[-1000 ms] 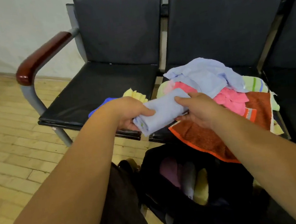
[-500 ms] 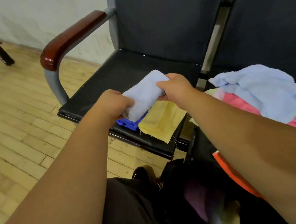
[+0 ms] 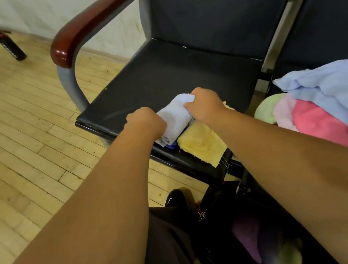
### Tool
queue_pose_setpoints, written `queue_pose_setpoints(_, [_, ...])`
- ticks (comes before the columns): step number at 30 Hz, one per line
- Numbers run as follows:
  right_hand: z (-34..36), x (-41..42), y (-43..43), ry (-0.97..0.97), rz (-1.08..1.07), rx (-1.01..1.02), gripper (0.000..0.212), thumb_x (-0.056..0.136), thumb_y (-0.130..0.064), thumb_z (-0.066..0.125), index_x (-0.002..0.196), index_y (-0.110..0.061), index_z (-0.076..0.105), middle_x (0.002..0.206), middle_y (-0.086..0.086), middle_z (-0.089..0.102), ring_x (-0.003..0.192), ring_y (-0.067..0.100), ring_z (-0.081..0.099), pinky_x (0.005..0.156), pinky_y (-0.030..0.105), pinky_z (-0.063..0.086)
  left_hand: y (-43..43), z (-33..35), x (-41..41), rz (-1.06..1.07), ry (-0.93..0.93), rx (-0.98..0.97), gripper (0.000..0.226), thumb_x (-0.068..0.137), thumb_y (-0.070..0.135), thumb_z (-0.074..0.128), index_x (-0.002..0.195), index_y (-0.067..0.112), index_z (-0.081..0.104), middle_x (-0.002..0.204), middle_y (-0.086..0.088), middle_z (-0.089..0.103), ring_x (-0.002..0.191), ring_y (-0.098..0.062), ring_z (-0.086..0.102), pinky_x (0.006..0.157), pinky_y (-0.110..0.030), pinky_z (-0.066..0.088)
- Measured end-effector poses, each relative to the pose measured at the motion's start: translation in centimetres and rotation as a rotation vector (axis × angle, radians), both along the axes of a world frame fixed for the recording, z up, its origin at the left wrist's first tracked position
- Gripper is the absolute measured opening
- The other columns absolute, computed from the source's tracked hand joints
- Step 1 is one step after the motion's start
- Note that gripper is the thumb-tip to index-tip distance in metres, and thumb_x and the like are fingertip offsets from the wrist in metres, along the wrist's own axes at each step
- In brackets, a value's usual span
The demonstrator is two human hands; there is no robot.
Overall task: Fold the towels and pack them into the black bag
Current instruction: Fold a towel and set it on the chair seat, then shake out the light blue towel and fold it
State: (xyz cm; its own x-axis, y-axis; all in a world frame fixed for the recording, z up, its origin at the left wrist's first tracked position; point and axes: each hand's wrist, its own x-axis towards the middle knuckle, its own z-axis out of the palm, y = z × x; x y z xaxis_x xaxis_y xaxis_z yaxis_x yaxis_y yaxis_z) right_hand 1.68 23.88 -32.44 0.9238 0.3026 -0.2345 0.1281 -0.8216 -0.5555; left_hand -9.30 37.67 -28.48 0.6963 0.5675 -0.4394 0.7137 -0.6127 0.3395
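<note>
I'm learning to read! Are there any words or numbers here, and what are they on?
White letters run along the black tube near the wall at the top left: too blurred to read for sure.
No other words, numbers, labels or signs can be seen anywhere else.

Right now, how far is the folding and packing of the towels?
Done: a few towels lie in the black bag, a yellow towel lies folded on the seat. In hand: left hand and right hand grip a folded pale blue towel. Left: the loose pile beside.
</note>
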Motion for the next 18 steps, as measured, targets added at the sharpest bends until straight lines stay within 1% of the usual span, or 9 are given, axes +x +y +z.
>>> queue_pose_setpoints(2, [0.2,-0.5,-0.7,-0.027,-0.049,0.058,0.047,0.104,-0.03,0.062,0.147,-0.013,0.057,0.142,0.012,0.062,0.129,0.031,0.06,0.092,0.034,0.049,-0.5,0.1,0.3,0.024,-0.007,0.072,0.048,0.098,0.029,0.067,0.139,0.006,0.056,0.14,-0.018,0.053,0.129,-0.037,0.052,0.108,-0.044,0.048])
queue_pose_setpoints(5, [2.0,-1.2,-2.7,-0.038,-0.111,0.158,0.041,0.104,-0.022,0.059,0.145,-0.014,0.061,0.142,0.008,0.063,0.13,0.028,0.06,0.095,0.03,0.047,-2.6,1.4,0.6,-0.036,-0.083,0.173,0.035,0.1,0.025,0.061,0.13,0.009,0.057,0.142,-0.018,0.051,0.133,-0.037,0.045,0.105,-0.043,0.042])
queue_pose_setpoints(8, [3.8,-1.8,-5.7,-0.047,-0.158,0.165,0.021,0.1,-0.015,0.055,0.104,-0.013,0.075,0.105,0.008,0.071,0.1,0.033,0.066,0.073,0.03,0.051,-5.6,3.1,0.3,-0.085,-0.194,0.143,0.019,0.098,0.02,0.057,0.114,0.01,0.059,0.131,-0.014,0.05,0.125,-0.034,0.045,0.104,-0.047,0.047])
queue_pose_setpoints(9, [4.6,-2.3,-7.0,-0.046,-0.178,0.175,0.024,0.1,-0.017,0.055,0.102,-0.009,0.077,0.101,0.011,0.073,0.097,0.034,0.068,0.073,0.033,0.052,-6.7,3.6,0.1,-0.12,-0.234,0.119,0.012,0.097,0.021,0.056,0.104,0.011,0.059,0.122,-0.012,0.053,0.116,-0.031,0.049,0.099,-0.048,0.05])
queue_pose_setpoints(10, [5.3,-3.0,-8.4,-0.036,-0.196,0.195,0.025,0.101,-0.02,0.056,0.105,-0.011,0.079,0.102,0.01,0.075,0.097,0.032,0.07,0.079,0.037,0.056,-7.9,3.9,0.1,-0.183,-0.255,0.089,0.012,0.097,0.021,0.055,0.098,0.01,0.06,0.115,-0.011,0.058,0.105,-0.029,0.054,0.09,-0.044,0.052])
queue_pose_setpoints(12, [6.6,-4.5,-11.8,-0.033,-0.237,0.252,0.024,0.103,-0.025,0.059,0.111,-0.02,0.08,0.102,0.001,0.075,0.096,0.023,0.07,0.088,0.039,0.058,-10.9,5.0,-0.4,-0.353,-0.222,0.026,0.02,0.102,0.021,0.051,0.102,0.009,0.067,0.112,-0.012,0.07,0.094,-0.028,0.063,0.078,-0.035,0.046])
queue_pose_setpoints(13, [7.4,-5.3,-13.7,-0.028,-0.252,0.274,0.023,0.103,-0.024,0.06,0.112,-0.021,0.081,0.102,0.0,0.075,0.095,0.021,0.069,0.09,0.039,0.058,-12.5,5.5,-0.9,-0.423,-0.224,-0.008,0.025,0.104,0.02,0.051,0.108,0.007,0.071,0.114,-0.013,0.072,0.099,-0.029,0.066,0.078,-0.033,0.046])
queue_pose_setpoints(15, [8.4,-6.7,-17.7,-0.028,-0.275,0.306,0.024,0.101,-0.023,0.061,0.115,-0.016,0.08,0.104,0.005,0.075,0.095,0.021,0.066,0.097,0.044,0.058,-15.8,6.4,-1.9,-0.505,-0.239,-0.147,0.028,0.103,0.021,0.056,0.114,0.004,0.076,0.114,-0.013,0.075,0.108,-0.03,0.071,0.088,-0.034,0.056])
queue_pose_setpoints(18, [9.2,-9.4,-23.6,0.001,-0.362,0.341,0.017,0.097,-0.028,0.065,0.102,-0.016,0.077,0.1,0.009,0.074,0.09,0.023,0.067,0.094,0.047,0.06,-20.0,6.7,-3.3,-0.635,-0.251,-0.229,0.026,0.098,0.02,0.062,0.11,0.003,0.078,0.108,-0.015,0.078,0.098,-0.026,0.077,0.093,-0.043,0.062])
